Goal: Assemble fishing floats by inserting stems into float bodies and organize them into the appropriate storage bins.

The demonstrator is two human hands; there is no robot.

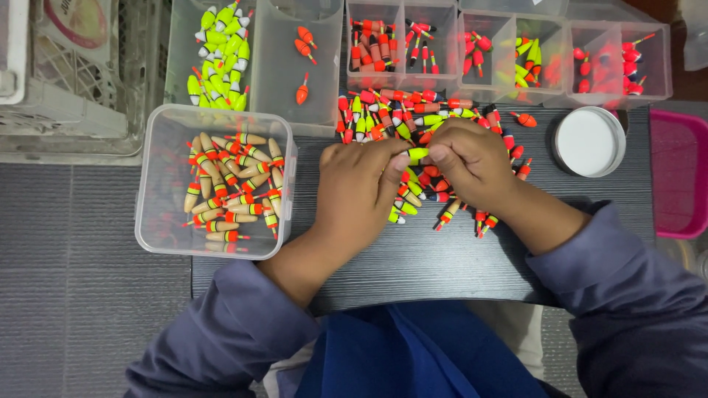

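My left hand (pixel 361 188) and my right hand (pixel 472 162) meet over a loose pile of small fishing floats (pixel 413 118) on a dark board (pixel 428 258). Both pinch one yellow-green float (pixel 417 154) between thumbs and fingertips. The pile holds red, orange, yellow and green floats, partly hidden under my hands. A clear square tub (pixel 158 221) at my left holds several tan floats with red and yellow bands.
Clear sorting bins stand along the back: one with yellow-green floats (pixel 220 55), one with a few orange floats (pixel 301 66), others with red floats (pixel 608 63). A white round lid (pixel 588 141) lies at right, beside a pink tray (pixel 682 177). White crates (pixel 66 81) sit at far left.
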